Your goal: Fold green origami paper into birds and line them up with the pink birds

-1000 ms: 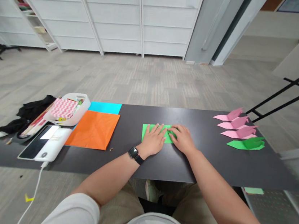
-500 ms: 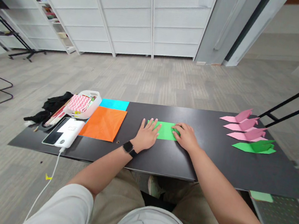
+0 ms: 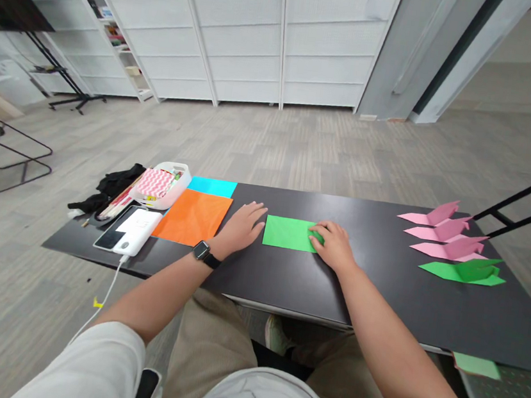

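Observation:
A green sheet of origami paper (image 3: pixel 287 233), a flat rectangle that looks folded, lies on the dark table in front of me. My right hand (image 3: pixel 336 246) rests on its right end. Its fingers are curved, with thumb and forefinger on the paper, holding it against the tabletop. To the left of the sheet, apart from it, my left hand (image 3: pixel 241 229) is open with its fingers stretched, over the table close to the orange paper (image 3: pixel 192 219). A watch (image 3: pixel 202 250) is on the left wrist.
Pink folded paper birds (image 3: pixel 446 247) and a green one (image 3: pixel 467 271) stand in a column at the right. Blue paper (image 3: pixel 213 186) shows behind the orange sheet. At left are a white basket (image 3: pixel 181 182), a phone (image 3: pixel 113 235), a cabled white device (image 3: pixel 140 235) and black cloth (image 3: pixel 120 181).
My left hand has slid left off the green paper, baring more of it. My right hand has stayed on the right end. The view has shifted left.

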`<move>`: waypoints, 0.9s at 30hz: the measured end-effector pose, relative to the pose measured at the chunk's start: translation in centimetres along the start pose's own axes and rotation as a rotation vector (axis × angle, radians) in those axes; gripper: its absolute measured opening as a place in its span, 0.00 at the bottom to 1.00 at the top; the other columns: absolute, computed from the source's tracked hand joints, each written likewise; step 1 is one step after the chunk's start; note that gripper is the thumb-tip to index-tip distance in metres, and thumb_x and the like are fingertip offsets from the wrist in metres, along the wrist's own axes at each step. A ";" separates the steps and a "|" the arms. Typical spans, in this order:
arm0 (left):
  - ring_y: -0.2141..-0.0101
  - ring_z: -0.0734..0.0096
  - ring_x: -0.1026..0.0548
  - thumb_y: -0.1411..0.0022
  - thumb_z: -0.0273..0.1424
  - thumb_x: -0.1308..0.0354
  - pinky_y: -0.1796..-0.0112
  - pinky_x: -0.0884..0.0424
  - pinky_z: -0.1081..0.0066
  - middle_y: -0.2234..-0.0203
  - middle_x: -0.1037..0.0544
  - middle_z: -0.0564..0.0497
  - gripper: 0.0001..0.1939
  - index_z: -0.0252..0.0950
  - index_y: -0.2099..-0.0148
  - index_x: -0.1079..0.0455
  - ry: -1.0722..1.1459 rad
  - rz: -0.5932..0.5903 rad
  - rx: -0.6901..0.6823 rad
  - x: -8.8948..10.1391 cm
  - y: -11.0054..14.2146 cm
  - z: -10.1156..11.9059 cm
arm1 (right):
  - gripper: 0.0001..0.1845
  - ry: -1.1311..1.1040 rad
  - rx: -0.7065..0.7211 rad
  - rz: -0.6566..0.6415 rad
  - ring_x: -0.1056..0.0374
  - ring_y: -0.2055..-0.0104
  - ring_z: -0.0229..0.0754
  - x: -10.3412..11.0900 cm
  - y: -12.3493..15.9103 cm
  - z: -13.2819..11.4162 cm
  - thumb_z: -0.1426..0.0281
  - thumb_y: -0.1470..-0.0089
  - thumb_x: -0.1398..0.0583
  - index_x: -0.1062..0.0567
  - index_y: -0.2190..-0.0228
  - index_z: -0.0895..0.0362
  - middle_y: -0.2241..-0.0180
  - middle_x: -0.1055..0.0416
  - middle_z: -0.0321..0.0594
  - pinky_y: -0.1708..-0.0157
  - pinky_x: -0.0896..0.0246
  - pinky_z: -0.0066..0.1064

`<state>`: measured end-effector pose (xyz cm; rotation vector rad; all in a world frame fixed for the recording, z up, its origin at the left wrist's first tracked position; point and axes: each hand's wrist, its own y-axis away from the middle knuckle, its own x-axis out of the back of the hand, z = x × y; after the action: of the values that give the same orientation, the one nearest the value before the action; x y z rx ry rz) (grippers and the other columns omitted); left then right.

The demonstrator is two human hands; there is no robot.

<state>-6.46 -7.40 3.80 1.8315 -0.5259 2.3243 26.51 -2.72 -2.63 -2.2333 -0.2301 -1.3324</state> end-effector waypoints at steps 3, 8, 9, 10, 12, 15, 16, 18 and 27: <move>0.30 0.64 0.35 0.21 0.37 0.55 0.27 0.42 0.59 0.31 0.29 0.44 0.26 0.36 0.29 0.34 0.105 -0.017 -0.134 -1.4 -2.7 3.2 | 0.13 -0.005 -0.002 -0.002 0.29 0.44 0.53 0.2 0.0 -0.2 0.66 0.36 0.38 0.17 0.52 0.50 0.48 0.23 0.45 0.42 0.40 0.48; 0.27 0.57 0.40 0.21 0.40 0.53 0.27 0.44 0.51 0.27 0.37 0.41 0.28 0.35 0.26 0.38 0.087 -0.121 -0.248 -5.3 -5.0 7.3 | 0.14 -0.008 -0.012 -0.026 0.29 0.44 0.52 0.7 -0.1 -0.5 0.67 0.36 0.38 0.17 0.51 0.50 0.47 0.23 0.45 0.41 0.40 0.48; 0.26 0.56 0.41 0.21 0.41 0.53 0.28 0.45 0.49 0.26 0.38 0.41 0.29 0.36 0.25 0.39 0.077 -0.137 -0.249 -5.8 -5.1 7.5 | 0.14 -0.008 -0.016 -0.032 0.30 0.43 0.52 0.7 -0.1 -0.5 0.67 0.36 0.38 0.17 0.50 0.49 0.47 0.24 0.45 0.40 0.40 0.48; 0.26 0.55 0.42 0.21 0.42 0.54 0.28 0.45 0.48 0.25 0.39 0.41 0.29 0.36 0.25 0.39 0.068 -0.146 -0.250 -6.2 -5.0 7.6 | 0.14 -0.006 -0.019 -0.038 0.30 0.43 0.52 0.7 -0.1 -0.5 0.67 0.36 0.38 0.17 0.50 0.49 0.46 0.24 0.45 0.40 0.40 0.48; 0.25 0.54 0.44 0.20 0.43 0.56 0.27 0.48 0.48 0.24 0.42 0.41 0.30 0.36 0.24 0.41 0.054 -0.151 -0.257 -6.6 -4.9 7.4 | 0.15 0.003 -0.020 -0.047 0.30 0.42 0.51 0.8 0.0 -0.5 0.67 0.35 0.38 0.17 0.49 0.48 0.45 0.24 0.45 0.39 0.40 0.48; 0.24 0.52 0.46 0.19 0.43 0.59 0.27 0.51 0.43 0.23 0.45 0.42 0.30 0.37 0.23 0.44 0.026 -0.172 -0.262 -6.7 -4.6 6.9 | 0.17 0.015 -0.008 -0.081 0.31 0.39 0.49 1.1 0.4 -0.6 0.68 0.33 0.40 0.19 0.46 0.46 0.42 0.25 0.44 0.35 0.43 0.52; 0.24 0.52 0.46 0.19 0.43 0.59 0.27 0.52 0.41 0.23 0.46 0.42 0.30 0.38 0.22 0.44 0.019 -0.178 -0.264 -6.6 -4.6 6.7 | 0.18 0.034 -0.020 -0.088 0.32 0.37 0.50 1.3 0.7 -0.5 0.68 0.32 0.41 0.19 0.45 0.45 0.41 0.25 0.43 0.32 0.47 0.56; 0.24 0.51 0.47 0.19 0.44 0.59 0.27 0.54 0.39 0.23 0.47 0.43 0.31 0.40 0.22 0.46 0.018 -0.189 -0.269 -6.6 -4.6 6.5 | 0.19 0.081 -0.056 -0.104 0.36 0.33 0.53 1.7 1.3 -0.3 0.68 0.31 0.41 0.20 0.44 0.42 0.39 0.26 0.41 0.30 0.55 0.66; 0.24 0.52 0.49 0.20 0.44 0.57 0.26 0.55 0.39 0.22 0.48 0.44 0.31 0.39 0.22 0.45 0.075 -0.229 -0.256 -6.2 -4.7 6.4 | 0.17 0.198 -0.365 0.024 0.34 0.37 0.63 5.7 -0.9 1.7 0.65 0.35 0.39 0.17 0.48 0.48 0.39 0.26 0.49 0.35 0.46 0.69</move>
<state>2.47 -4.63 0.00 1.5917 -0.5430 2.0607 30.30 -1.74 1.90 -2.3585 0.1214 -1.6798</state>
